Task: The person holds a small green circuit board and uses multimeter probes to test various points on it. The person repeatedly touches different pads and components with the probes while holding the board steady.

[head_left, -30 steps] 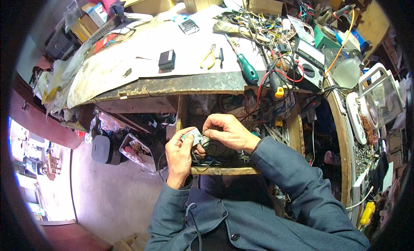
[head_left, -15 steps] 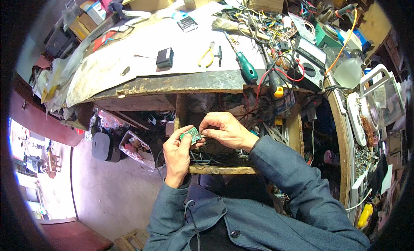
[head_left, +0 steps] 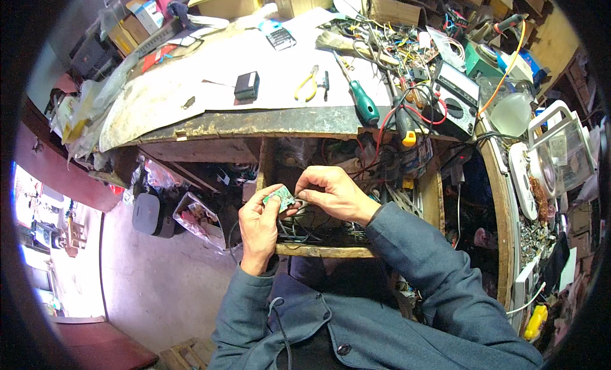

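Observation:
A small green circuit board (head_left: pixel 280 197) is gripped between the thumb and fingers of my left hand (head_left: pixel 257 227), just in front of the bench edge. My right hand (head_left: pixel 333 193) is closed in a pinch at the board's right edge. Whatever lies between its thumb and forefinger is too small to make out. Beyond my hands, on white paper, lie a black box-shaped case (head_left: pixel 247 85), yellow-handled pliers (head_left: pixel 307 85) and a small black piece (head_left: pixel 323 85). A green-handled screwdriver (head_left: pixel 364 103) rests to their right.
An analog multimeter (head_left: pixel 455 103) with red and black leads stands at the bench's right. Behind it spreads a heap of wires and parts (head_left: pixel 407 48), with a brush (head_left: pixel 347 44). An open drawer (head_left: pixel 331 250) full of cables lies below my hands. Left of it is an open box (head_left: pixel 200 220).
The view has shifted very slightly. Both hands keep the same hold at the circuit board, with the board turned a little.

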{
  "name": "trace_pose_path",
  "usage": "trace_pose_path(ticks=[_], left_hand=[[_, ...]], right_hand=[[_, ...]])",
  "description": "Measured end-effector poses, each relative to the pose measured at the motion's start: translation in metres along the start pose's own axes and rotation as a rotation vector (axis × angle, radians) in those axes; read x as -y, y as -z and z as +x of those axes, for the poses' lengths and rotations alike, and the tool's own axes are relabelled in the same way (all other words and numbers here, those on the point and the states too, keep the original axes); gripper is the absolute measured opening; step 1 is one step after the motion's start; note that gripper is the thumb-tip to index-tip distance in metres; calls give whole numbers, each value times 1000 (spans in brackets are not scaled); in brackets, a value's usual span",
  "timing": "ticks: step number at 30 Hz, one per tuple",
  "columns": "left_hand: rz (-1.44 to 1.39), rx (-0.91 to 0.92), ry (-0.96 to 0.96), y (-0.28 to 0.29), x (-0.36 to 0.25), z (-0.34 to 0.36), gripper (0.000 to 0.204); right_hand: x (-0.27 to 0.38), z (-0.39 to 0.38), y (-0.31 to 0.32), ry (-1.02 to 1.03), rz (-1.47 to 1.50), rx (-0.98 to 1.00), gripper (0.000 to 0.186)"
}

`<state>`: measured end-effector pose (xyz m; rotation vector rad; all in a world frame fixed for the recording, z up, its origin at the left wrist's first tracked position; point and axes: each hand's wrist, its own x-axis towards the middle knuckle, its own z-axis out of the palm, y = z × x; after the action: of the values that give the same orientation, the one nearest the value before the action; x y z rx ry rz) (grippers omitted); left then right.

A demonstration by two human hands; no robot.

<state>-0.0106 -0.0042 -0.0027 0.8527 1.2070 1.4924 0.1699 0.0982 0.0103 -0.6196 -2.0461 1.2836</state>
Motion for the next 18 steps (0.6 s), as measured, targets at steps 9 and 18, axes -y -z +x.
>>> trace_pose_path(ticks=[9,18], left_hand=[[-128,-2,-5,1,6,6,34],[-198,111,73,5,-6,7,53]], right_hand=[[4,-3,-8,-15,-150,-69,14],[15,-3,-10,-10,-227,-159,11]])
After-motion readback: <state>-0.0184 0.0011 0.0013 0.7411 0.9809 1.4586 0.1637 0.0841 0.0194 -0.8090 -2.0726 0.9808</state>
